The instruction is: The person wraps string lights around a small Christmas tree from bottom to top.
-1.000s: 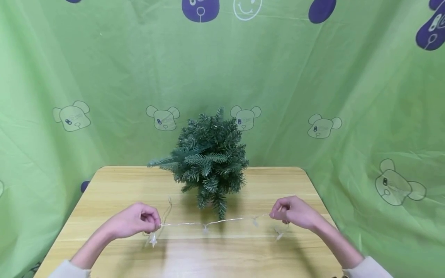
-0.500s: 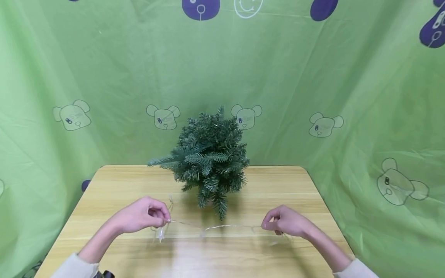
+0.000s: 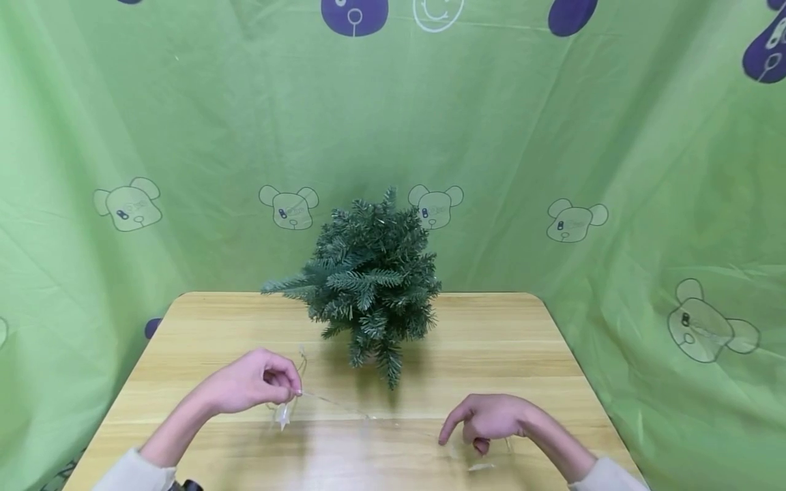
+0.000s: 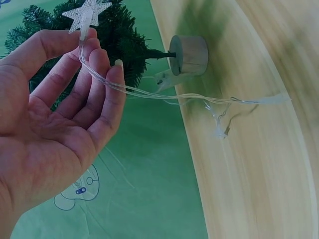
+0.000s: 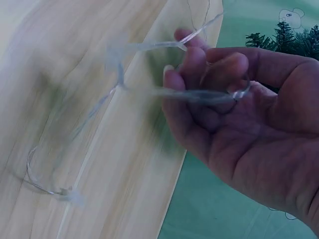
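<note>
A string of star lights [image 3: 334,402] on thin clear wire hangs between my hands, above the table's front half. In the left wrist view, my left hand [image 4: 60,104] pinches the wire just below a clear star [image 4: 88,16]; more strands trail past its fingertips. My right hand [image 3: 494,417] is lower and to the right, with its forefinger pointing down. In the right wrist view, its fingers curl round a loop of the wire [image 5: 199,94], and blurred stars dangle beside it. A small artificial fir tree [image 3: 374,273] stands behind both hands.
The tree's round pale base [image 4: 192,55] sits on a light wooden table [image 3: 215,327]. Green printed cloth [image 3: 491,136] encloses the back and sides. A small dark object [image 3: 192,485] shows at the bottom edge by the left sleeve.
My right hand has moved left and down, its forefinger now pointing lower. My left hand shifted slightly right, then stayed. The wire between them now slopes down to the right.
</note>
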### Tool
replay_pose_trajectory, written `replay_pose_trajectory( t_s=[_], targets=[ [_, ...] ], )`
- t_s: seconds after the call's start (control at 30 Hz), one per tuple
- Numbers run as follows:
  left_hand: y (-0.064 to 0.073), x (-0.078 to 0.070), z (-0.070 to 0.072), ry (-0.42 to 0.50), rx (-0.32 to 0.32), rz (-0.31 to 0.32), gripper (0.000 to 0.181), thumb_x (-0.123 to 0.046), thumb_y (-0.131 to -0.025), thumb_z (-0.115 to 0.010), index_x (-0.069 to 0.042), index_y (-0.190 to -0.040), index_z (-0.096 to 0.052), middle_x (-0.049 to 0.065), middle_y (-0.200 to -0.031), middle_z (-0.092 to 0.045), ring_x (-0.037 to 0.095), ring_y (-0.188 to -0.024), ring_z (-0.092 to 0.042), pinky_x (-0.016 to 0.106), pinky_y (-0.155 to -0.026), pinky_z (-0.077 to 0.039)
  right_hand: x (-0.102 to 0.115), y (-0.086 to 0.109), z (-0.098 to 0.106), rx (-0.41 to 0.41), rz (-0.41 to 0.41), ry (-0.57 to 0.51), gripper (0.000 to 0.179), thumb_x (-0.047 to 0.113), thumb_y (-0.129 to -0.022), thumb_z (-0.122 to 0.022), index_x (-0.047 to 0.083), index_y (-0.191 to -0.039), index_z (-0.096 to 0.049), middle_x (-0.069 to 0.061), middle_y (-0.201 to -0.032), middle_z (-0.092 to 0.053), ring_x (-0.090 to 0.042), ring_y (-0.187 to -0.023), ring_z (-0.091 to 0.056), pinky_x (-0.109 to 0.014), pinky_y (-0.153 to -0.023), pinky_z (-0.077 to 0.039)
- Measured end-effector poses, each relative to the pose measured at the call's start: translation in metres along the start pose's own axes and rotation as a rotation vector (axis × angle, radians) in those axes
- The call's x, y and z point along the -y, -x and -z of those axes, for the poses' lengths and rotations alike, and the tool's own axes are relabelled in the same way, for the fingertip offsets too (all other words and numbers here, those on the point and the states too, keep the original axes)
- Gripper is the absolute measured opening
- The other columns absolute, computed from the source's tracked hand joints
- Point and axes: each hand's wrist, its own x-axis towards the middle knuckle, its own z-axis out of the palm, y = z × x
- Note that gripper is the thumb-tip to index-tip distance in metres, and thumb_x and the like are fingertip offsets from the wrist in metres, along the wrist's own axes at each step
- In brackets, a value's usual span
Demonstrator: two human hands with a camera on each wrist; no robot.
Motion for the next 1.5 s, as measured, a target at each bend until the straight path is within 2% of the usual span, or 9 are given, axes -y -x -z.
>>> replay_pose_trajectory(
  t_s=[0.13,0.37,0.53,0.67,0.8,1.03,1.17,1.3,1.5],
  targets=[
    [0.0,0.0,-0.001,0.006,-0.002,0.006,0.01,-0.007,-0.087,-0.068,-0.011,-0.095,-0.073,0.001,-0.084,-0.071,0.018,-0.075,-0.066,0.031,-0.07,-0.059,0.001,0.0,0.0,0.011,0.022,0.003,0.038,-0.009,-0.077,-0.052,0.008,-0.103,-0.076,-0.001,-0.062,-0.056,-0.01,-0.056,-0.049,-0.022,-0.059,-0.045],
    [-0.001,-0.003,-0.003,0.009,-0.013,0.015,0.01,-0.009,-0.087,-0.069,-0.012,-0.096,-0.073,0.002,-0.085,-0.072,0.017,-0.076,-0.067,0.029,-0.071,-0.059,0.004,0.001,-0.002,-0.064,0.083,0.041,0.006,0.007,-0.085,-0.072,0.004,-0.09,-0.069,-0.002,-0.085,-0.071,-0.017,-0.08,-0.064,-0.035,-0.078,-0.051],
    [-0.007,-0.007,-0.007,0.003,-0.01,0.005,0.01,-0.01,-0.088,-0.069,-0.013,-0.096,-0.073,0.004,-0.087,-0.072,0.014,-0.077,-0.066,0.028,-0.072,-0.058,0.012,-0.002,-0.003,-0.103,0.106,0.052,0.009,0.011,-0.09,-0.07,0.002,-0.086,-0.071,-0.004,-0.086,-0.074,-0.019,-0.087,-0.066,-0.044,-0.087,-0.053],
    [-0.013,-0.012,-0.011,0.002,0.001,-0.013,0.009,-0.011,-0.088,-0.069,-0.014,-0.096,-0.073,0.003,-0.088,-0.071,0.013,-0.077,-0.066,0.027,-0.072,-0.058,0.018,-0.003,-0.005,-0.112,0.116,0.031,0.013,-0.001,-0.086,-0.066,0.004,-0.093,-0.076,-0.008,-0.091,-0.075,-0.024,-0.09,-0.069,-0.052,-0.093,-0.056],
    [-0.017,-0.018,-0.013,-0.003,0.012,-0.031,0.01,-0.01,-0.088,-0.069,-0.014,-0.096,-0.073,0.003,-0.088,-0.072,0.011,-0.076,-0.065,0.027,-0.071,-0.058,0.023,-0.004,-0.007,-0.093,0.092,0.008,0.021,-0.006,-0.081,-0.068,0.003,-0.098,-0.075,-0.011,-0.086,-0.074,-0.024,-0.083,-0.069,-0.046,-0.089,-0.056],
    [-0.022,-0.028,-0.015,-0.006,0.034,-0.05,0.011,-0.01,-0.088,-0.068,-0.013,-0.097,-0.073,0.001,-0.086,-0.072,0.013,-0.075,-0.066,0.028,-0.07,-0.058,0.031,-0.009,-0.013,-0.053,0.097,0.043,0.015,-0.001,-0.078,-0.074,0.001,-0.093,-0.072,-0.008,-0.082,-0.072,-0.016,-0.074,-0.065,-0.033,-0.079,-0.053],
    [-0.025,-0.036,-0.016,0.004,0.049,-0.068,0.011,-0.011,-0.089,-0.068,-0.012,-0.098,-0.074,-0.002,-0.087,-0.073,0.015,-0.078,-0.068,0.028,-0.073,-0.059,0.032,-0.016,-0.016,-0.062,0.09,0.061,0.02,0.003,-0.082,-0.075,0.006,-0.101,-0.072,-0.007,-0.086,-0.073,-0.016,-0.079,-0.067,-0.037,-0.084,-0.053],
    [-0.026,-0.043,-0.017,0.004,0.061,-0.103,0.012,-0.01,-0.09,-0.068,-0.012,-0.099,-0.074,-0.003,-0.089,-0.073,0.014,-0.079,-0.069,0.028,-0.075,-0.059,0.035,-0.024,-0.02,-0.067,0.083,0.053,0.04,0.004,-0.082,-0.076,0.012,-0.121,-0.068,-0.006,-0.101,-0.072,-0.02,-0.094,-0.067,-0.043,-0.092,-0.055],
    [-0.029,-0.055,-0.02,-0.011,0.062,-0.137,0.011,-0.012,-0.09,-0.068,-0.015,-0.099,-0.074,-0.003,-0.09,-0.074,0.013,-0.08,-0.069,0.028,-0.077,-0.06,0.057,-0.031,-0.028,-0.072,0.213,-0.016,0.05,0.01,-0.087,-0.074,0.01,-0.136,-0.061,-0.008,-0.129,-0.066,-0.029,-0.121,-0.061,-0.033,-0.102,-0.052]
  ],
)
